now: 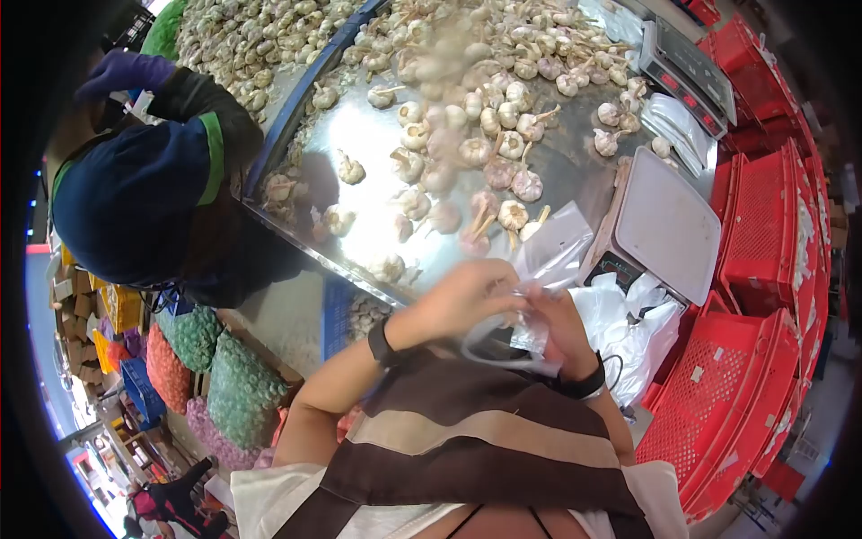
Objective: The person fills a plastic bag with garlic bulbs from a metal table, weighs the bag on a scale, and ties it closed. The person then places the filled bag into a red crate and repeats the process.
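A clear plastic bag [558, 244] is held in front of my apron, close to the near edge of the metal table [350, 135]. My left hand [471, 292] pinches the bag near its middle, fingers curled. Wrapped around its lower part is my right hand [558, 328], the two hands almost touching. Film from the bag hangs below my fingers. Just beyond my hands lie loose garlic bulbs [513, 215], some with stalks. A scale with a flat plate [669, 225] stands to the right of the bag.
White plastic bags [620, 323] lie right of my hands. Red crates [727, 386] are stacked along the right. A second scale [687, 76] stands farther back. At left is a co-worker in a blue cap [135, 202] with a purple-gloved hand [126, 74]. Net sacks [242, 391] stand lower left.
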A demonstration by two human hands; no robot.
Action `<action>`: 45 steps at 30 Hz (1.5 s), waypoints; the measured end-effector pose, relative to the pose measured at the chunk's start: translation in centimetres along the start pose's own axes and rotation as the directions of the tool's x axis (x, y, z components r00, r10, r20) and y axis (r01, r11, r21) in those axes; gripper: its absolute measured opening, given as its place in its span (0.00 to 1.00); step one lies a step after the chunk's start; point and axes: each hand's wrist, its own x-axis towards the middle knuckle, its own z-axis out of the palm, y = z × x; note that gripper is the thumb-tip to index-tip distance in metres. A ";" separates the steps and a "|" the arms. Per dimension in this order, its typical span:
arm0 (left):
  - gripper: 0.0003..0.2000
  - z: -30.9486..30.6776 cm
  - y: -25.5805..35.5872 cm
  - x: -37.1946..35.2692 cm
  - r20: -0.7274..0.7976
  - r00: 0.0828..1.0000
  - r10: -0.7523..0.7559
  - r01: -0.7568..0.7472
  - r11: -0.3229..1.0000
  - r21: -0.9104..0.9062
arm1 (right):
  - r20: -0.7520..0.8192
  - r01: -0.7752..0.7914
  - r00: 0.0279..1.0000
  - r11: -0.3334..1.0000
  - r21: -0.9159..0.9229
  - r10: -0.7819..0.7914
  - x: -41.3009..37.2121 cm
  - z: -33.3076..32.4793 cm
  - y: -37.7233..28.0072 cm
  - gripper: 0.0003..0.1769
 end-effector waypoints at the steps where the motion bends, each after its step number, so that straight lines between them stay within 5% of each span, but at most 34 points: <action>1: 0.11 -0.8 0.0 0.8 0.132 0.988 0.084 -0.087 0.996 0.016 | -0.033 -0.018 0.999 0.988 0.151 0.023 -0.5 0.1 -0.3 0.10; 2: 0.10 -1.6 0.1 1.9 0.262 0.951 0.163 -0.174 0.984 0.022 | -0.061 -0.040 0.997 0.982 0.184 0.052 -1.0 -0.8 -0.4 0.11; 3: 0.08 -2.3 -0.9 3.7 0.170 0.962 0.215 -0.228 0.972 0.060 | -0.058 -0.030 0.997 0.983 0.180 0.041 -1.3 -1.6 -0.3 0.11; 4: 0.07 -3.4 1.2 5.4 0.051 0.998 0.028 -0.036 0.987 0.156 | -0.043 0.003 0.999 0.995 0.101 0.002 -1.6 -2.3 -0.1 0.11; 5: 0.08 -4.1 -0.9 8.4 -0.155 0.973 0.169 -0.123 0.956 0.268 | -0.028 0.035 0.999 0.999 0.021 -0.035 -2.1 -2.9 0.1 0.12; 9: 0.11 -6.6 -10.1 20.5 -0.394 0.852 0.345 -0.088 0.836 0.542 | 0.004 0.005 1.000 0.999 -0.031 -0.005 -3.7 -3.4 -0.4 0.16; 10: 0.11 -6.7 -13.9 23.8 -0.272 0.889 0.368 -0.039 0.653 0.756 | -0.006 -0.060 0.998 0.998 -0.017 0.060 -4.0 -3.5 -0.5 0.17; 11: 0.12 -7.0 -10.6 23.4 -0.153 0.924 0.350 -0.007 0.414 0.910 | 0.006 -0.052 0.999 0.997 0.062 0.052 -4.2 -3.4 -0.2 0.18; 12: 0.16 -6.6 -7.6 22.0 -0.299 0.941 0.155 0.110 0.697 0.709 | 0.001 -0.022 1.000 0.997 0.072 0.022 -4.5 -3.2 -0.1 0.18; 15: 0.17 -6.2 -8.5 22.9 -0.317 0.896 0.312 0.027 0.673 0.739 | -0.033 0.021 0.999 0.991 0.135 -0.017 -4.5 -1.7 -1.6 0.19; 17: 0.17 -6.6 -9.1 22.8 -0.300 0.917 0.263 0.040 0.689 0.724 | -0.064 0.033 0.998 0.981 0.189 -0.021 -4.5 -2.6 -1.5 0.18; 19: 0.17 -7.4 -8.1 21.6 -0.269 0.920 0.286 -0.203 0.933 0.297 | -0.096 -0.062 0.992 0.972 0.227 0.086 -4.1 -4.8 -0.7 0.29; 21: 0.19 -7.7 -3.4 15.4 -0.253 0.762 0.596 -0.415 0.749 0.516 | -0.093 0.002 0.996 0.982 0.190 0.016 -3.9 -5.1 -1.1 0.27; 27: 0.21 -8.2 -0.5 0.6 -0.355 0.923 0.148 -0.161 0.987 -0.008 | -0.053 0.224 0.974 0.962 0.157 -0.219 -3.0 -5.2 -1.7 0.25; 29: 0.21 -8.5 -1.1 -2.3 -0.305 0.944 0.123 -0.057 0.975 0.216 | -0.024 0.242 0.970 0.955 0.172 -0.242 -2.7 -4.7 -2.1 0.25; 33: 0.19 -9.9 0.6 -8.7 0.084 0.956 -0.280 0.222 0.882 0.416 | -0.029 0.179 0.984 0.957 0.229 -0.178 -2.7 -3.1 -2.9 0.14; 36: 0.17 -9.5 -2.8 -12.6 0.065 0.967 -0.247 0.148 0.750 0.645 | -0.033 0.123 0.992 0.984 0.131 -0.119 -2.7 -1.4 -2.8 0.15; 37: 0.17 -8.2 -2.2 -11.7 -0.061 0.995 -0.079 0.100 0.760 0.643 | -0.041 0.085 0.996 0.993 0.078 -0.082 -2.7 -0.9 -2.8 0.17; 39: 0.14 -5.8 1.6 -8.6 -0.161 0.941 -0.297 0.315 0.944 0.095 | 0.000 0.089 0.996 0.994 0.058 -0.089 -1.8 -0.7 -1.4 0.13; 41: 0.11 -2.3 0.8 -6.0 -0.161 0.964 -0.212 0.174 0.960 -0.221 | 0.056 0.099 0.993 0.995 0.018 -0.100 -1.2 1.0 -0.8 0.12; 43: 0.08 0.4 2.0 -3.0 -0.182 0.979 0.090 -0.082 0.995 0.050 | 0.110 0.087 0.990 0.996 0.028 -0.090 -1.1 2.1 -0.7 0.11; 45: 0.07 1.1 2.2 -1.9 -0.149 0.989 0.012 -0.015 1.000 -0.019 | 0.075 0.070 0.995 0.997 0.036 -0.073 -0.3 0.5 0.2 0.10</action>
